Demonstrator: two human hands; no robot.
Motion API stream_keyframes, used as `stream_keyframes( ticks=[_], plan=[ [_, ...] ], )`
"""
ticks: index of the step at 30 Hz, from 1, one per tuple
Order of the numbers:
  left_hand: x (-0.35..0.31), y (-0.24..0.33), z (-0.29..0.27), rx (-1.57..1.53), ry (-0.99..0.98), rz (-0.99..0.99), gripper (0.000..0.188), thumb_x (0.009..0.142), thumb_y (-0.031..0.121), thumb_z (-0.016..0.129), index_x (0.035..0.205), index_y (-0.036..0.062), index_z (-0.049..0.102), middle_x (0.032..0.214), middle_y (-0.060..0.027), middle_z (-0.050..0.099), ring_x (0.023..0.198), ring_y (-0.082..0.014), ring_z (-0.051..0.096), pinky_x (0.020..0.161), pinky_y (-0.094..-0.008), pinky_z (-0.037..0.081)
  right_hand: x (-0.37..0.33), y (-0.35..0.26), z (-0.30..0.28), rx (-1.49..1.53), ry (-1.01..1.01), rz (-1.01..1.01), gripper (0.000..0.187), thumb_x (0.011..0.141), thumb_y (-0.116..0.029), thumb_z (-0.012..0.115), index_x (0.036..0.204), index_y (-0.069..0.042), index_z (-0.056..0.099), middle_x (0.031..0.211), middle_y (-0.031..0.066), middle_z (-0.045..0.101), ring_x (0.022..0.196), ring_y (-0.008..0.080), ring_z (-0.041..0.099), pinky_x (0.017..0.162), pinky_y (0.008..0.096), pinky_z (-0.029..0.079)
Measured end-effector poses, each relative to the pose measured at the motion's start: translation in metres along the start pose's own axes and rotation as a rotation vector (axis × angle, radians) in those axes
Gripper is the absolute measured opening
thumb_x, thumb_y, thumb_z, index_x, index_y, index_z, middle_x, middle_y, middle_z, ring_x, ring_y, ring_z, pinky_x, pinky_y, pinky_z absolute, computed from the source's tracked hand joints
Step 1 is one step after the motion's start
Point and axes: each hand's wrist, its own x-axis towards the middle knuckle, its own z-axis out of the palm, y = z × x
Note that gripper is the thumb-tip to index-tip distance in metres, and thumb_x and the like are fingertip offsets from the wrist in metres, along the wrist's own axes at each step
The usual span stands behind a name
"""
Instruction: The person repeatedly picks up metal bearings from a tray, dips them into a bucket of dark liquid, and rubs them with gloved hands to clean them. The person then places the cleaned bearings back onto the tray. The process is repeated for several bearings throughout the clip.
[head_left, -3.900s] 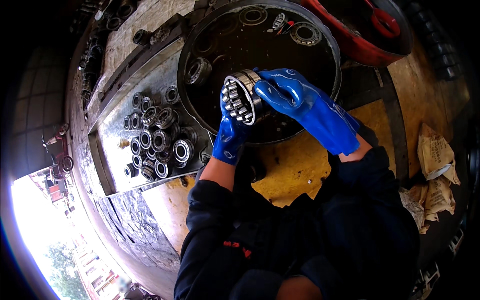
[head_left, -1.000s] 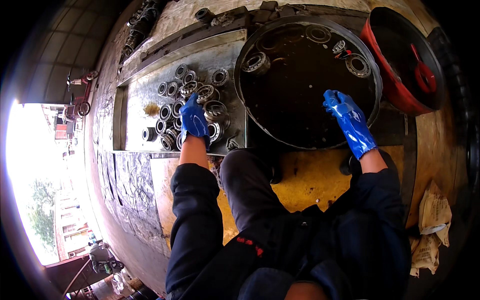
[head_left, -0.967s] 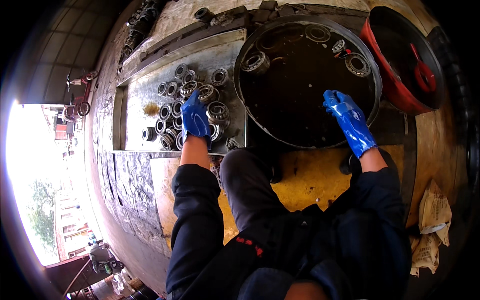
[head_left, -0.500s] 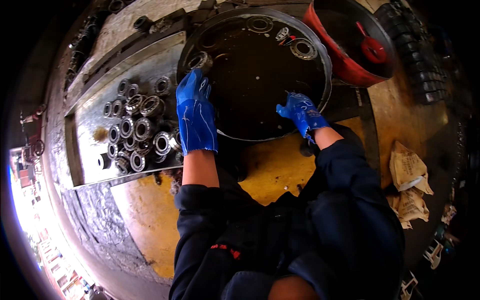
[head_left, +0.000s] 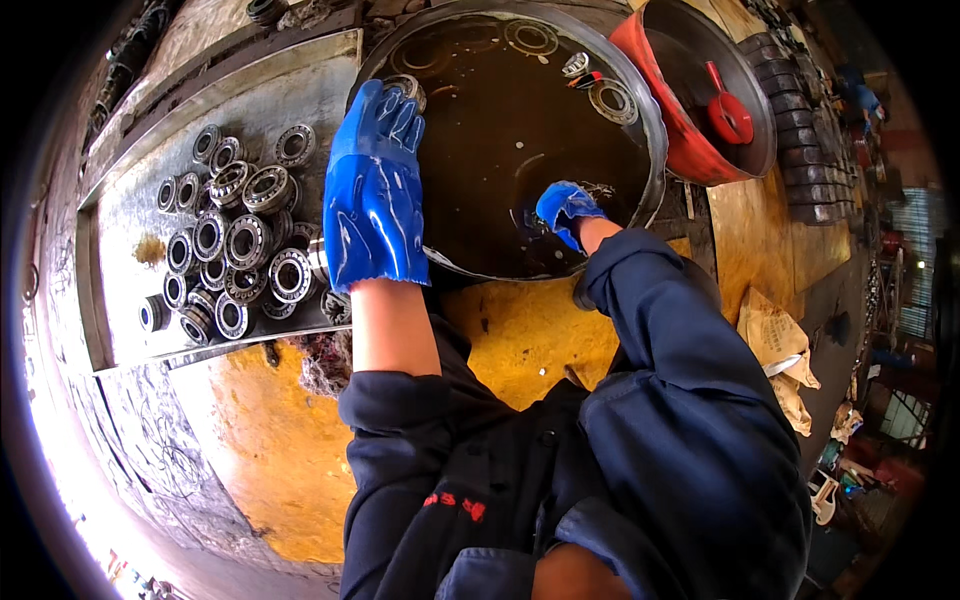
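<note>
My left hand (head_left: 375, 190), in a long blue rubber glove, is at the left rim of a round metal tub (head_left: 655, 120) of dark liquid. Its fingers close on a roller bearing (head_left: 408, 86) just inside the rim, hiding part of it. My right hand (head_left: 568, 210), also gloved in blue, dips into the liquid near the tub's right front side. Those fingers are curled and partly under the surface; what they hold is hidden. Pale ripples show around them. Another bearing ring (head_left: 613, 102) and a small roller bearing (head_left: 576, 66) sit at the far right inside the tub.
To the left, a metal tray (head_left: 120, 330) bears a pile of several bearings (head_left: 248, 242). A red-sided basin (head_left: 665, 110) with a red dipper (head_left: 730, 118) stands to the right, beside stacked dark blocks (head_left: 795, 140). Paper sacks (head_left: 770, 335) lie at the right.
The right hand has moved slightly left and its fingers have gone lower into the liquid, with ripples around them. The left hand stays at the bearing by the rim. The whole view has shifted.
</note>
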Motion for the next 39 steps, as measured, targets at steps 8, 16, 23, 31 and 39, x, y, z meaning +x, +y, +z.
stream_keyframes(
  ticks=[8, 16, 23, 31, 39],
  plan=[
    [0.001, 0.005, -0.002, -0.002, 0.026, 0.003, 0.046, 0.110, 0.023, 0.040, 0.150, 0.0000, 0.039, 0.157, -0.0239, 0.038, 0.142, -0.0401, 0.042, 0.120, -0.0518, 0.034, -0.023, 0.021, -0.012, -0.002, 0.013, -0.116, 0.006, 0.074, -0.015, 0.071, 0.073, -0.009, 0.074, 0.078, 0.0138, 0.071, 0.071, 0.0352, 0.068, 0.065, 0.0423, 0.054],
    [0.024, 0.021, -0.009, 0.042, 0.148, -0.014, 0.043, 0.110, 0.025, 0.038, 0.149, 0.0069, 0.043, 0.160, -0.0191, 0.038, 0.143, -0.0389, 0.044, 0.119, -0.0549, 0.036, -0.045, -0.028, -0.032, -0.080, 0.232, -0.422, 0.011, 0.081, -0.011, 0.069, 0.071, -0.008, 0.072, 0.074, 0.0162, 0.066, 0.073, 0.0301, 0.070, 0.061, 0.0389, 0.054],
    [0.058, 0.012, 0.012, 0.014, 0.461, -0.309, 0.043, 0.110, 0.034, 0.041, 0.144, 0.0100, 0.052, 0.153, -0.0134, 0.051, 0.137, -0.0325, 0.053, 0.112, -0.0488, 0.047, -0.026, -0.027, -0.003, 0.015, 0.022, -0.248, 0.009, 0.084, -0.013, 0.066, 0.081, -0.010, 0.074, 0.081, 0.0163, 0.068, 0.078, 0.0321, 0.069, 0.067, 0.0413, 0.054],
    [0.052, 0.012, 0.006, -0.028, 0.280, -0.284, 0.045, 0.111, 0.033, 0.036, 0.146, 0.0089, 0.050, 0.155, -0.0137, 0.048, 0.143, -0.0307, 0.045, 0.118, -0.0490, 0.040, -0.029, -0.014, -0.006, 0.097, 0.032, -0.365, 0.015, 0.089, -0.015, 0.062, 0.093, -0.012, 0.076, 0.088, 0.0165, 0.069, 0.083, 0.0343, 0.069, 0.073, 0.0440, 0.054],
    [0.060, 0.000, -0.049, -0.131, -0.127, -0.121, 0.048, 0.109, 0.027, 0.045, 0.147, -0.0020, 0.043, 0.152, -0.0287, 0.043, 0.140, -0.0395, 0.046, 0.117, -0.0527, 0.040, -0.051, -0.015, -0.049, 0.282, 0.135, -0.633, 0.021, 0.097, -0.023, 0.055, 0.100, -0.015, 0.074, 0.101, 0.0144, 0.073, 0.094, 0.0360, 0.070, 0.080, 0.0462, 0.054]
  ],
)
